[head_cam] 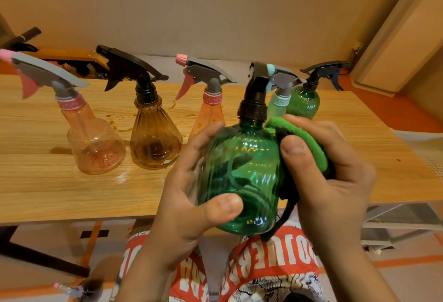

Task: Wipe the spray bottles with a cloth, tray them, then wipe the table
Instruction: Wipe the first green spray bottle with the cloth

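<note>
Here the green spray bottle (pixel 242 182) is up off the worktop (pixel 60 196), held in the air over its near edge and in front of the person's lap. It is ribbed, see-through and upright, tilted slightly, with a black spray head (pixel 257 86) screwed on top. The left hand (pixel 189 210) grasps it from the left, fingers curled round the far side and the thumb lying across the lower front near the base. The right hand (pixel 340 182) clutches a folded green cloth (pixel 302 136) with a dark underside and presses it against the bottle's right shoulder, thumb on top of the fold; a dark strip of the cloth hangs down past the bottle's base.

Behind, five more bottles stand upright in a loose row on the wood-grain worktop. From the left: a clear pink bottle (pixel 96 143) with a grey head and pink trigger, an amber ribbed bottle (pixel 154 143) with a black head just beside it, and an orange bottle (pixel 208 117) with a grey head, its lower body hidden by the left hand's fingers. Next is a pale teal bottle (pixel 276 106), mostly hidden behind the held bottle's head, then a dark green bottle (pixel 304 103) with a dark head farthest right. Brown spill marks (pixel 119 126) lie on the worktop between the pink and amber bottles.
</note>
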Available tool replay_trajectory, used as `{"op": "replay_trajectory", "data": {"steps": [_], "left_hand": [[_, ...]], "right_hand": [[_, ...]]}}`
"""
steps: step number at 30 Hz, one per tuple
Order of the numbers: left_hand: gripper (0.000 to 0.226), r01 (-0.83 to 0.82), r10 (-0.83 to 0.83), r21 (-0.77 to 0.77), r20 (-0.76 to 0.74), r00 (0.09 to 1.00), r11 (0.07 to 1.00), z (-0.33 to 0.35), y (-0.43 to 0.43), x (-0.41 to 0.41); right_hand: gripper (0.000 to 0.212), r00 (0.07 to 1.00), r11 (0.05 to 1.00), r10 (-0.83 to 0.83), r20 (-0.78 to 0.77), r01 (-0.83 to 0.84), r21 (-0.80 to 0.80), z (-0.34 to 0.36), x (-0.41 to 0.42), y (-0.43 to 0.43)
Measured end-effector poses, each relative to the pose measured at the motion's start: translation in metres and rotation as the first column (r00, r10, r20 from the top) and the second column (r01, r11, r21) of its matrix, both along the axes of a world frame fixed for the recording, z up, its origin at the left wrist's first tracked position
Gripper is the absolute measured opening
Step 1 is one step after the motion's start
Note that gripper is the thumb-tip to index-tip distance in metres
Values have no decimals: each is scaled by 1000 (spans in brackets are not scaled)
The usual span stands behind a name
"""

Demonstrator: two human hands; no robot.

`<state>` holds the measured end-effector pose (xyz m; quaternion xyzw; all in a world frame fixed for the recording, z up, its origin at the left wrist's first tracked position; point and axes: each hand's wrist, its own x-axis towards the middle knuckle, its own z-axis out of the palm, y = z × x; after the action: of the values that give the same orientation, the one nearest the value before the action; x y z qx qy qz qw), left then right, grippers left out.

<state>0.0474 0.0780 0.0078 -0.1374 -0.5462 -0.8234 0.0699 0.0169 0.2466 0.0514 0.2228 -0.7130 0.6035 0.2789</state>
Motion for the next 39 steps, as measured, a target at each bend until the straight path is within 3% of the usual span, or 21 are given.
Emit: {"op": "replay_trajectory", "data": {"steps": [4,11,16,22,27,33,37,39], "left_hand": [[81,-75,72,-74,-53,996,994,-1,6,1],[81,-142,131,-164,-75,989,976,4,6,3],[82,-133,120,-206,-74,990,970,4,12,5],[86,-118,111,-187,-51,993,975,4,9,4],[85,-93,84,-193,-54,995,977,5,16,6],[84,-139,129,-203,-62,990,969,3,8,4],[84,-131,119,-213,-67,991,968,4,14,6],[84,-140,127,-214,-73,989,967,5,14,7]], "right_hand": [[16,993,998,21,113,-28,60,11,-9,10],[25,987,941,157,-41,-137,309,18,-1,15],[18,999,978,23,23,-27,208,16,-10,13],[25,984,934,167,-66,-136,329,17,-5,18],[17,999,983,9,42,-16,184,16,-12,16],[24,984,929,158,-80,-121,349,15,-2,16],[18,1000,979,3,-11,0,203,14,-11,13],[18,999,979,-3,-32,10,203,13,-10,12]]}}
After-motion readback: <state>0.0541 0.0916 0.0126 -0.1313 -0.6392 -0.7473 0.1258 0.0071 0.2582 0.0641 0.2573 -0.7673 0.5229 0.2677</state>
